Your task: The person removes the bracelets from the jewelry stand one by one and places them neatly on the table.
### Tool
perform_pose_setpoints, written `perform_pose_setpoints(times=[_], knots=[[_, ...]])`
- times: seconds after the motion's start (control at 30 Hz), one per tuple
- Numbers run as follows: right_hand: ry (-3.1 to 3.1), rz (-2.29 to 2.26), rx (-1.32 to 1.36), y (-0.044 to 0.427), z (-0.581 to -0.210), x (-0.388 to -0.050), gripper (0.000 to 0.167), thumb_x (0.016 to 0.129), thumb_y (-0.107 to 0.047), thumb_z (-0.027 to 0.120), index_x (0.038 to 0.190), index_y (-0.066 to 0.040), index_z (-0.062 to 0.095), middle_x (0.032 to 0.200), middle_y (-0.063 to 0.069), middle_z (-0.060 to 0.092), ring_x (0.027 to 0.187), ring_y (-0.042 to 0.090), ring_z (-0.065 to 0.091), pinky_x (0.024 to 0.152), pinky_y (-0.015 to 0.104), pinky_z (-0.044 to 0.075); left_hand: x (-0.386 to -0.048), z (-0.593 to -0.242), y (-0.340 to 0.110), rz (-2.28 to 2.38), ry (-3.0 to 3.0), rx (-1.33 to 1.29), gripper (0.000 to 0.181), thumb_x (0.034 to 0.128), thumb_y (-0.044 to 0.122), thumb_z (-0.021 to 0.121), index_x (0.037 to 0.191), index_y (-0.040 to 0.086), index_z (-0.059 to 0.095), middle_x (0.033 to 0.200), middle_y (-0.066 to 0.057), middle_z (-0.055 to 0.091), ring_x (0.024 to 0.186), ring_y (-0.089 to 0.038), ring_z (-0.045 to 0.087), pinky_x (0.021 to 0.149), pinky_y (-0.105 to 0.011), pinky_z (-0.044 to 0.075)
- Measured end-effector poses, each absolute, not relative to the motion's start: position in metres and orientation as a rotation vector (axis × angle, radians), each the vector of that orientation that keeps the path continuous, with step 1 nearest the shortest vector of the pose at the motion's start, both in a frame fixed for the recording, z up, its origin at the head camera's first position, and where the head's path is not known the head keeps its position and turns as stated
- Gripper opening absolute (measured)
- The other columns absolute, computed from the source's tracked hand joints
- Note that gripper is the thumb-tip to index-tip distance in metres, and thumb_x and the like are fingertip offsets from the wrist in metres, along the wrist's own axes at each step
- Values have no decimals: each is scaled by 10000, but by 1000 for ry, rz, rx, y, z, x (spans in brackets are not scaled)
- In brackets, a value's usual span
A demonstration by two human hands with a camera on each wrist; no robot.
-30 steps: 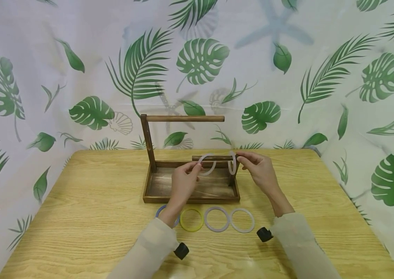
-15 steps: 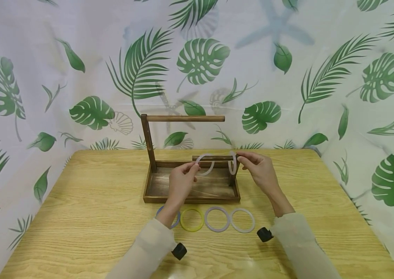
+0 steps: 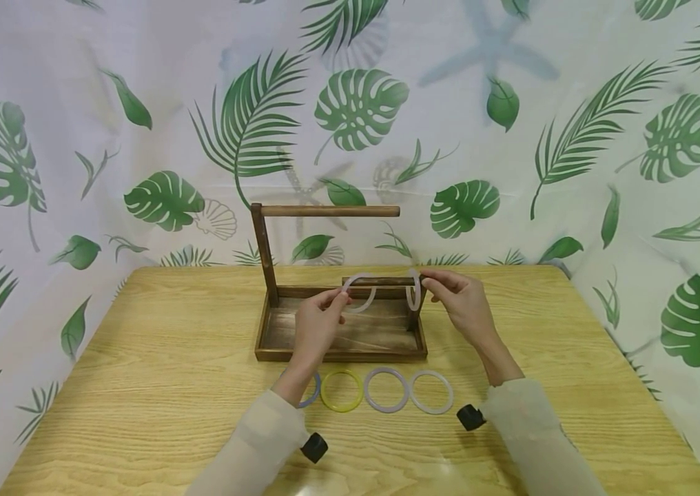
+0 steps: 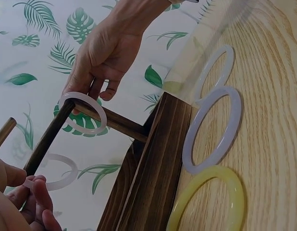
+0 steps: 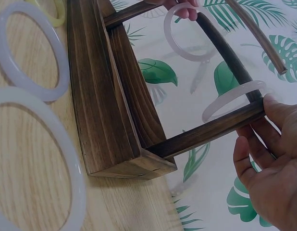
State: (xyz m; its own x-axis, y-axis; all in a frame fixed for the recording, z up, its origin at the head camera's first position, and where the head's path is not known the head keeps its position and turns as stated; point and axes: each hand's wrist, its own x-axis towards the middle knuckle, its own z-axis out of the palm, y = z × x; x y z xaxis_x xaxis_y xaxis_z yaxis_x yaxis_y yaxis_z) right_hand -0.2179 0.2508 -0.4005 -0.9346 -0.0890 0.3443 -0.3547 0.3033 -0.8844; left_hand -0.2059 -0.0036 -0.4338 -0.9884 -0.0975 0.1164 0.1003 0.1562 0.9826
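Observation:
My left hand (image 3: 315, 325) pinches a pale translucent bangle (image 4: 73, 172) at the free left end of the lower rod (image 3: 390, 281) of a dark wooden stand (image 3: 340, 356). Whether the rod still passes through this bangle is hard to tell. A second pale bangle (image 5: 220, 102) hangs around the same rod, at its right end by the post. There my right hand (image 3: 461, 303) grips the post's top corner between thumb and fingers, close beside the hanging bangle. The right wrist view shows only the fingertips of my left hand, at its top.
On the table (image 3: 158, 386) in front of the stand lie a blue bangle (image 3: 311, 393), partly under my left forearm, a yellow bangle (image 3: 360, 393), a lilac bangle (image 3: 406, 393) and a white bangle (image 3: 450, 393). The stand's upper rod (image 3: 331, 211) carries nothing. Leaf-patterned cloth (image 3: 356, 110) backs the table.
My left hand has slid steadily left with its bangle, along the lower rod to its free end. My right hand and the bangle beside it have stayed in place.

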Motion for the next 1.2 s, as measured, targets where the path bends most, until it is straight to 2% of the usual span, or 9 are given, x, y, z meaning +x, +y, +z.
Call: perform_pose_setpoints(times=[0.13,0.3,0.43,0.67,0.9,1.1,1.2], knots=[[-2344,1674,402,251,-400,-218,258,1024,-47,649,1224,107,704,1079,181,746,848,18,623,714,185,554,-204,-433,-6,-1960,-2273,9,270,1024,265,641,1152,83,795,1047,-134,764,823,-357,690,419,-209,286],[-2349,1667,397,250,-400,-218,257,1025,-47,648,1223,107,705,1109,240,730,852,9,622,712,182,552,-204,-433,-8,-1968,-2264,16,261,1024,242,647,1170,79,789,1054,-146,763,835,-387,686,430,-200,305],[-2352,1663,394,250,-400,-218,257,1025,-52,650,1221,103,708,1100,219,737,844,11,619,709,183,551,-203,-433,-9,-1964,-2255,9,250,1028,223,652,1181,76,785,1046,-138,767,850,-429,682,433,-194,323],[-2355,1665,383,250,-400,-218,257,1025,-60,653,1219,100,710,1069,137,756,842,13,620,709,185,551,-204,-435,-12,-1948,-2222,-12,216,1030,192,660,1144,73,799,1013,-143,769,773,-377,675,448,-198,366],[-2357,1673,376,250,-399,-217,258,1025,-58,653,1220,101,709,1063,110,757,847,20,621,711,187,550,-206,-437,-17,-1920,-2215,-8,216,1032,189,654,1135,69,802,966,-113,774,669,-186,632,477,-197,404],[-2359,1666,373,250,-400,-216,258,1025,-57,652,1220,102,709,1080,154,749,842,16,622,711,184,551,-204,-440,-28,-1893,-2260,22,219,1040,166,647,1144,39,793,956,-114,767,676,-170,641,462,-190,375],[-2351,1669,377,252,-404,-220,261,1026,-66,655,1225,93,710,1071,120,756,833,25,622,711,186,551,-203,-439,-37,-1878,-2285,62,220,1044,167,643,1151,46,793,979,-139,770,673,-207,657,442,-182,343]])
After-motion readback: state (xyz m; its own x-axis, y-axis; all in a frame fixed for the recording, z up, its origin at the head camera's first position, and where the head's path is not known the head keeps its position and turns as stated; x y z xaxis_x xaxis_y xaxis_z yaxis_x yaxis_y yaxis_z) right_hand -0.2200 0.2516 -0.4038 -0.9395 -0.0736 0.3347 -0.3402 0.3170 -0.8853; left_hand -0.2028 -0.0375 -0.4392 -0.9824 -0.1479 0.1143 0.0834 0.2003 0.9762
